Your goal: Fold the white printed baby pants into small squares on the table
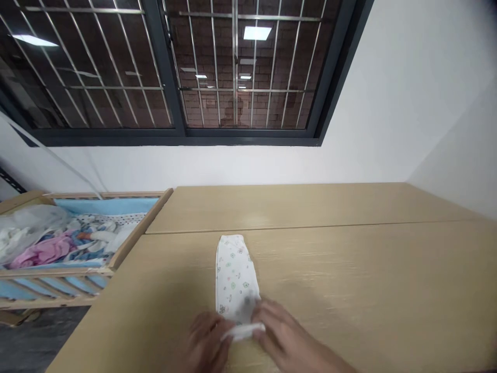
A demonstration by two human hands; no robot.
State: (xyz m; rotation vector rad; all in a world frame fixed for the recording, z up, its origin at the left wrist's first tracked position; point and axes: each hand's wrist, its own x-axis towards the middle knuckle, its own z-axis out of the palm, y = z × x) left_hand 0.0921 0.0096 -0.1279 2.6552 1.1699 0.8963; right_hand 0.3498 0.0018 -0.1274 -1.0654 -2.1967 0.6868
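A small white baby garment, printed with little coloured figures, lies flat and folded narrow on the wooden tabletop. Its near end is turned up into a thin white roll or fold. My left hand pinches the left end of that fold, its fingers closed and somewhat blurred. At the fold's right end, my right hand also grips the cloth between thumb and fingers. The exact kind of garment cannot be made out from its folded shape.
The light wooden tabletop reaches back to a white wall, with a seam across it. On the left stands a wooden crib with blue lining, holding a heap of clothes and a plastic bag. A barred window is above.
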